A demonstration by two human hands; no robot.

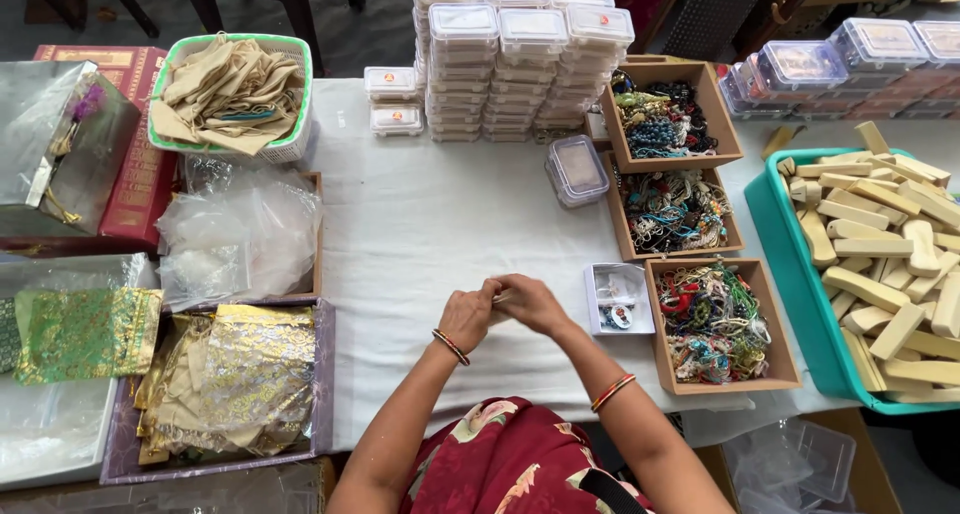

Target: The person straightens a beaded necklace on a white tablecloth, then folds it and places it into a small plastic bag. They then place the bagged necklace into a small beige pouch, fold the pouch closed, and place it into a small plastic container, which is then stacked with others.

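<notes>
We see the left hand [465, 319] and the right hand [532, 303] pinched together on a small pale thing [499, 297] above the white table [420, 224], and we think it could slip from the fingertips because it is so tiny.

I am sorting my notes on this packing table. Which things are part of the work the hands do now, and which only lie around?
In the work:
left hand and right hand, together on a small pale item, too small to identify
open small box, closest to the hands

Lying around:
three trays of beads
stacked plastic boxes
teal tub of wooden pieces
basket of cloth bags
gold pouches
</notes>
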